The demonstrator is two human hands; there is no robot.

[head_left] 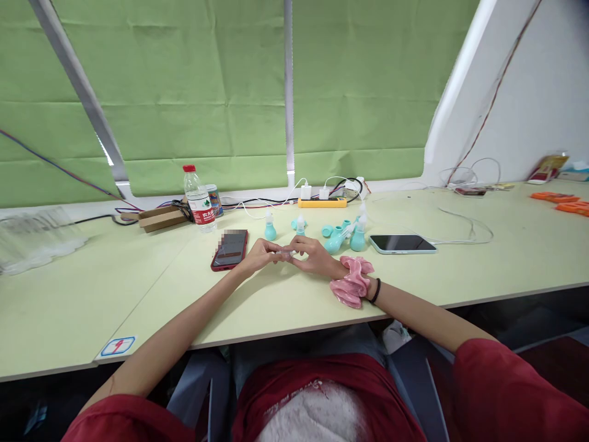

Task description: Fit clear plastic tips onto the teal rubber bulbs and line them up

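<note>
Both hands meet over the pale table, pinching one small clear plastic piece (286, 252) between them. My left hand (263, 254) holds its left end with closed fingers. My right hand (313, 255), with a pink scrunchie (353, 282) on the wrist, grips the other end. The piece is mostly covered by fingers, so its exact kind is hidden. Just behind the hands stands a teal squeeze bulb with a clear tip (270, 228). Another such bulb (300, 226) is partly hidden by my right hand. Further right are more teal bulbs (358, 236), some upright and one lying down (335, 242).
A phone in a red case (230, 250) lies left of my hands, another phone (402, 244) to the right. Behind stand a water bottle (200, 202), a can (214, 199), an open cardboard box (163, 218) and a yellow power strip (322, 203) with cables. Orange tools (554, 197) lie far right.
</note>
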